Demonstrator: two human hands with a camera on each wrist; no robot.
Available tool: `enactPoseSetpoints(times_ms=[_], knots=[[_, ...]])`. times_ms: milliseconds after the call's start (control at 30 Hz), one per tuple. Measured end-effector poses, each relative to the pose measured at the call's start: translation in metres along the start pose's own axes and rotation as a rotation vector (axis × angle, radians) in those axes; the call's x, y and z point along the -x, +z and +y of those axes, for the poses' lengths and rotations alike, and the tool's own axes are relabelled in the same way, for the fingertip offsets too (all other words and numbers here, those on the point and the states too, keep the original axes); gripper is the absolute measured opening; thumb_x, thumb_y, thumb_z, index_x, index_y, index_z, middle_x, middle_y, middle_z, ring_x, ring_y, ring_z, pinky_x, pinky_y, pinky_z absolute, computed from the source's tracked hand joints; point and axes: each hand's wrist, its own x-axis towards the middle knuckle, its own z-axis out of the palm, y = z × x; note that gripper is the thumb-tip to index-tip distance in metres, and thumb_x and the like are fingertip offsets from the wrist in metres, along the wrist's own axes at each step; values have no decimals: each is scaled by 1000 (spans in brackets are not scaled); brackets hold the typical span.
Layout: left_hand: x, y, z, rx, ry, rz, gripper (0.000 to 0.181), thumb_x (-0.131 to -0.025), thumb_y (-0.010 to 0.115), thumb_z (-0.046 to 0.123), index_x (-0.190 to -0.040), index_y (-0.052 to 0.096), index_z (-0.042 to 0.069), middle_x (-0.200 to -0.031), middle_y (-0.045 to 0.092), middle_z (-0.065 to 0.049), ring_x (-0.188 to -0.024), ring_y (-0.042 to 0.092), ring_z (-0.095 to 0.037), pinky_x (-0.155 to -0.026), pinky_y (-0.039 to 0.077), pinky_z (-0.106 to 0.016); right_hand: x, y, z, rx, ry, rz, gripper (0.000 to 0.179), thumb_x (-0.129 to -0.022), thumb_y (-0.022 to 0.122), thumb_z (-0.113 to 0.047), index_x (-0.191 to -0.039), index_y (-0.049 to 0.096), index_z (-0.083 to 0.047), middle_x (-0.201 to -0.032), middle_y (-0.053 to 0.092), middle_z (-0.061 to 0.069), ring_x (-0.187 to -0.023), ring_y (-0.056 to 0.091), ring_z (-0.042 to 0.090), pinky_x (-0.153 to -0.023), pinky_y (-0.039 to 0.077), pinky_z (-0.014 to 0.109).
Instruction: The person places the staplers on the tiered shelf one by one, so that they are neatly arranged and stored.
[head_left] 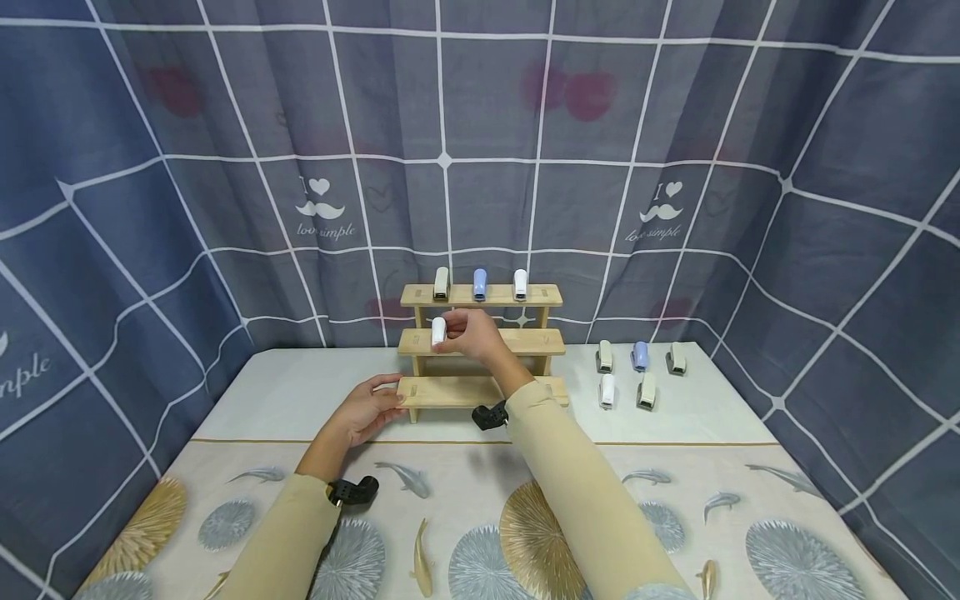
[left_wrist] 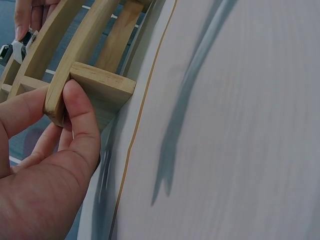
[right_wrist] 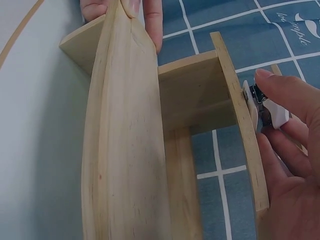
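Note:
A three-step wooden display stand (head_left: 480, 390) is on the table. My left hand (head_left: 369, 410) pinches the left end of its lowest step between thumb and fingers, as the left wrist view shows close up. Over the left end of the middle step, my right hand (head_left: 474, 335) holds a small white stapler (head_left: 438, 331). Its base lies right at the step's surface in the right wrist view, where the white stapler (right_wrist: 276, 112) sits between thumb and fingers. Along the top step stand a beige stapler (head_left: 441, 284), a blue stapler (head_left: 480, 285) and a white one (head_left: 520, 285).
Right of the stand, several more staplers are set in two rows on the table, among them a blue stapler (head_left: 640, 357) and a white stapler (head_left: 607, 391). A dark checked curtain (head_left: 495, 200) hangs behind and at both sides. A patterned cloth (head_left: 465, 467) covers the table's front.

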Motion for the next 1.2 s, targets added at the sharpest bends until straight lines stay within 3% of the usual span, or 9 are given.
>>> enactPoseSetpoints(times_ms=[267, 500, 867, 1200], knots=[[-1, -1, -2, -3, -3, 4, 65, -98, 56, -9, -156, 27, -5, -110, 63, -7, -90, 69, -11, -80, 62, -22, 3, 2, 3, 10, -23, 25, 63, -76, 91, -11, -132, 65, 1, -126, 71, 18, -117, 69, 31, -100, 59, 35], [0, -1, -2, 2, -4, -1, 65, -97, 56, -10, -156, 28, -5, -109, 64, -6, -89, 69, -12, -80, 62, -22, 19, -2, 8, -72, -33, 68, 63, -80, 89, -16, -136, 64, -2, -137, 66, 15, -124, 66, 31, -104, 57, 36], [-1, -1, -2, -7, 3, 6, 64, -98, 56, -9, -156, 29, -5, -109, 64, -6, -89, 68, -11, -79, 62, -22, 60, -21, 25, -271, -110, 150, 57, -82, 87, -10, -133, 64, -1, -138, 61, 25, -126, 64, 37, -103, 57, 30], [-2, 0, -1, -2, -4, 14, 63, -98, 57, -9, -155, 30, -5, -109, 64, -7, -89, 68, -12, -81, 62, -23, 103, -38, 51, -337, -171, 209, 53, -82, 85, -5, -131, 65, 2, -137, 63, 23, -127, 59, 48, -105, 54, 46]])
